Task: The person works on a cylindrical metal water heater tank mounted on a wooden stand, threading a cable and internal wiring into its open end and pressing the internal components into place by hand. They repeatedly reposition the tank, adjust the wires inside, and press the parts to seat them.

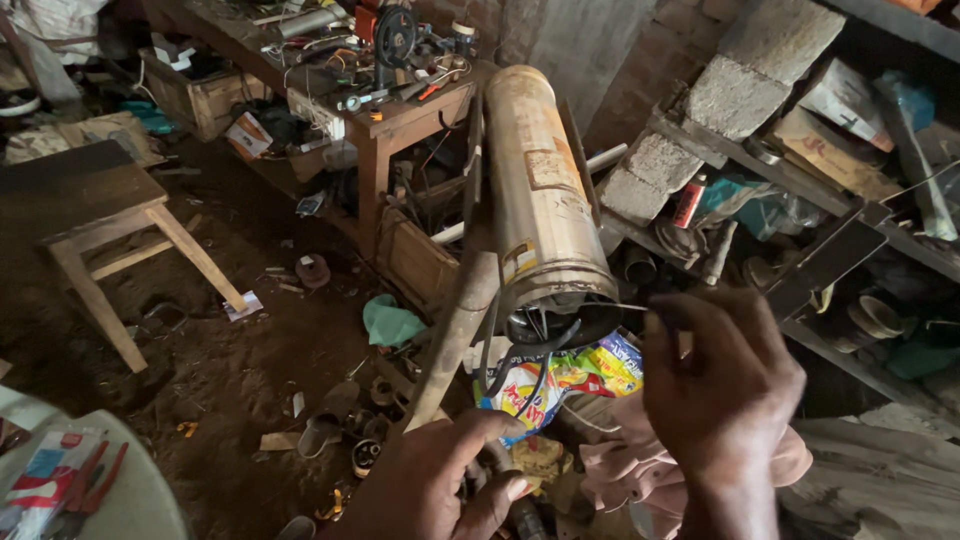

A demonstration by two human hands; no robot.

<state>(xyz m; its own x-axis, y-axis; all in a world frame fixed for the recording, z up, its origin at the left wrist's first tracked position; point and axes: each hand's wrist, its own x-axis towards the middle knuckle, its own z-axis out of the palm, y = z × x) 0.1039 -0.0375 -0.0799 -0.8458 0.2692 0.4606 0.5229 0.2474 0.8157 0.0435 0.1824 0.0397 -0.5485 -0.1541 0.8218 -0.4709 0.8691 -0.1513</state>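
A long, worn metal cylinder (pixel 540 200), like a pump motor body, lies slanted on a stand with its open end toward me; dark cables hang out of that end. My right hand (pixel 725 390) is raised just right of the opening, fingers pinched on a thin wire (pixel 622 307) that leads to the rim. My left hand (pixel 440 480) is lower, below the opening, curled around a dark part whose shape I cannot make out. A colourful plastic wrapper (pixel 580 375) lies under the cylinder's mouth.
A cluttered wooden workbench (pixel 400 110) with tools stands behind. A wooden stool (pixel 100 215) is at left on the dirt floor, which is strewn with small parts. Shelves (pixel 830 200) with boxes and concrete blocks run along the right. Red-handled pliers (pixel 85 485) lie at bottom left.
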